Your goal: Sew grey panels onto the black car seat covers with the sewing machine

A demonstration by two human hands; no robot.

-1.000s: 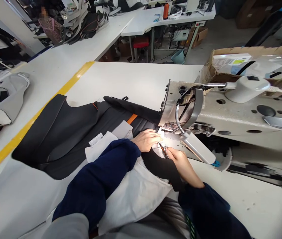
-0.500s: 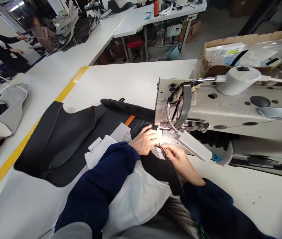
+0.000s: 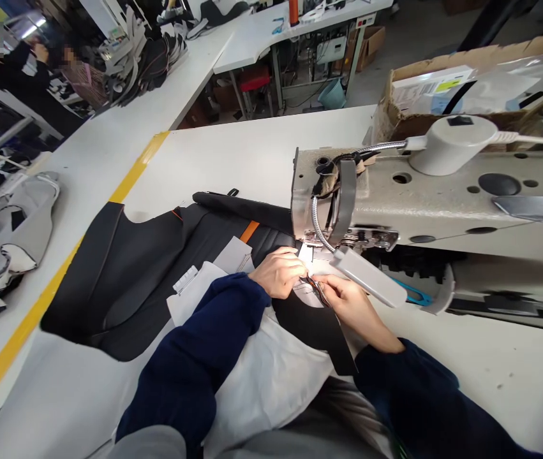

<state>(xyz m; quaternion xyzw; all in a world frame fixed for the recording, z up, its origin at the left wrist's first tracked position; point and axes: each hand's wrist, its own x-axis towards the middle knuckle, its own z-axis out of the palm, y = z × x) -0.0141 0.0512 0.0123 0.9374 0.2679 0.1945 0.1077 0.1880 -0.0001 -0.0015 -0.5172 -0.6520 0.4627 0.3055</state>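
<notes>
A large black cover piece (image 3: 151,274) with an orange stripe lies left of the sewing machine (image 3: 367,197), and its right end reaches the lit area under the machine head. My left hand (image 3: 281,272) is closed on the black piece's edge beside the needle area, fingertips bent down. My right hand (image 3: 348,303) pinches the layered edge (image 3: 316,290) of the same piece, just below and right of the left fingertips. A black flap (image 3: 314,331) hangs toward my lap between the hands. The needle itself is hidden.
An open cardboard box (image 3: 476,64) with plastic bags stands behind the machine. Grey and white cover pieces (image 3: 27,229) lie at the left. Further back are piled pieces (image 3: 141,57), another table (image 3: 247,48) and two people.
My view has shifted slightly. Both hands stay near the needle area, the left fingertips now lower on the edge. A person at the back left has raised their hands.
</notes>
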